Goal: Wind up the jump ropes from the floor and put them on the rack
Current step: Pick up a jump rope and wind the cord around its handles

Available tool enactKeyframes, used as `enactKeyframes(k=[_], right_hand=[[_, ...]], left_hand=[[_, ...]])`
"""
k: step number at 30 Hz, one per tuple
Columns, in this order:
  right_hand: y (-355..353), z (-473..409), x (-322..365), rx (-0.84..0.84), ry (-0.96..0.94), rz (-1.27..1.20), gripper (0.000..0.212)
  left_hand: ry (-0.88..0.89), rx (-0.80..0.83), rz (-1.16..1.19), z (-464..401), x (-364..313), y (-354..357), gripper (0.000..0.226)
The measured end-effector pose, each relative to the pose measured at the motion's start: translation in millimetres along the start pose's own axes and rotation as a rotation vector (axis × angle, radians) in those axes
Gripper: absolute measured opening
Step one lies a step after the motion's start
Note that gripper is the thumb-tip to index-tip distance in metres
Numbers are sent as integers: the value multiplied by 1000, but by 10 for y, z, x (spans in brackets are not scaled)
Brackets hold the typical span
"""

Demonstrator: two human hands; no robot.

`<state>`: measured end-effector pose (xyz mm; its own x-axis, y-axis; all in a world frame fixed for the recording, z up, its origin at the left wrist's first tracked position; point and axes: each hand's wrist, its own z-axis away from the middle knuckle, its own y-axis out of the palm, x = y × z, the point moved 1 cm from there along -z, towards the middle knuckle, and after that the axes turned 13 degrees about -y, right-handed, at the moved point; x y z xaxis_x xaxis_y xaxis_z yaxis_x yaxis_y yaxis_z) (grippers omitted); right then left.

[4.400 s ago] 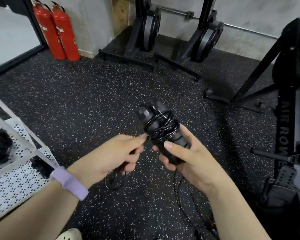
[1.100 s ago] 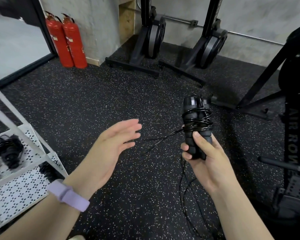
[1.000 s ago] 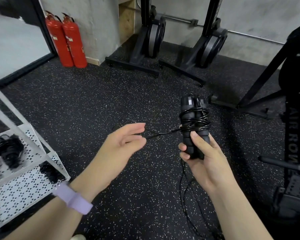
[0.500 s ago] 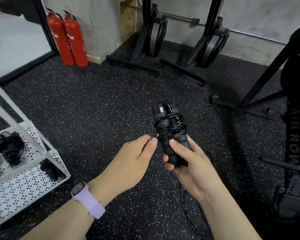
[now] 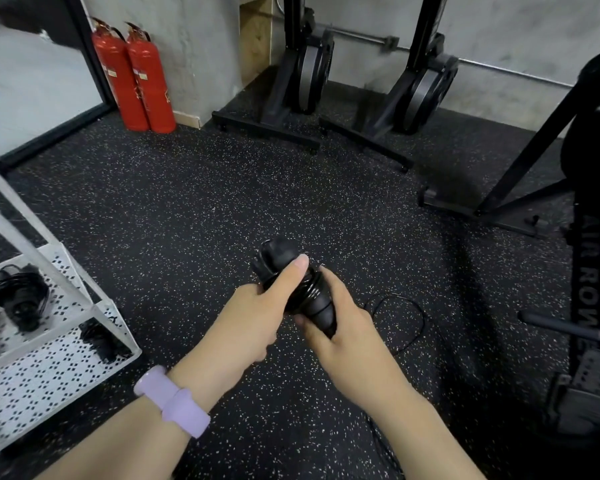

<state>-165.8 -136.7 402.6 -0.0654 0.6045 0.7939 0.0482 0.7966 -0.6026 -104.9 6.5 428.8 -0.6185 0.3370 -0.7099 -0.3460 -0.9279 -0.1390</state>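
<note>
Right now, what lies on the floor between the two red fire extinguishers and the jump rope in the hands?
Only bare speckled rubber floor between the fire extinguishers and the jump rope, in the head view.

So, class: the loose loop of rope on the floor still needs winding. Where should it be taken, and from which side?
Probably pinch the loose loop at its near arc, from above: thin cord, flat on the floor, beside the right hand holding the handles.

Black rope (image 5: 312, 296), red extinguishers (image 5: 136, 77), seemingly speckled floor (image 5: 187, 209)
</note>
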Motion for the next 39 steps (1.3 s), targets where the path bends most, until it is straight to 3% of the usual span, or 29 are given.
enactKeyframes(k=[3,7,10,13,16,18,21,24,27,31,36,39], right_hand=[[32,2,15,19,-35,166,87],[102,-1,86,32,-131,353,88],[105,27,131,101,-143,332,100],[-103,38,194,79,47,-108,104],[-377,36,95,-5,245,-639,94],[-425,55,91,152,296,-915,78],[-368,111,127,428,264,-1128,55],[-343,96,85,412,281,-1206,60],[-347,58,90,349,185,-1190,45],[-401,9,7,167,215,-1021,45],[-402,-36,-27,-6,216,-898,38],[-422,-52,-46,-49,195,-829,37]], left_hand=[[-52,30,68,-30,13,1,71],[-116,15,58,-105,34,-34,74],[-98,3,63,-145,58,-60,70],[-40,63,46,-122,47,-88,55],[13,276,98,-52,0,-108,51],[63,410,92,29,-29,-84,55],[173,460,-56,112,-30,-19,41],[224,383,-147,74,-17,-6,50],[229,339,-273,25,-59,-78,72],[224,248,-576,-33,-61,-213,89],[213,185,-519,-58,-21,-155,27],[182,99,-402,-39,-35,-167,18]])
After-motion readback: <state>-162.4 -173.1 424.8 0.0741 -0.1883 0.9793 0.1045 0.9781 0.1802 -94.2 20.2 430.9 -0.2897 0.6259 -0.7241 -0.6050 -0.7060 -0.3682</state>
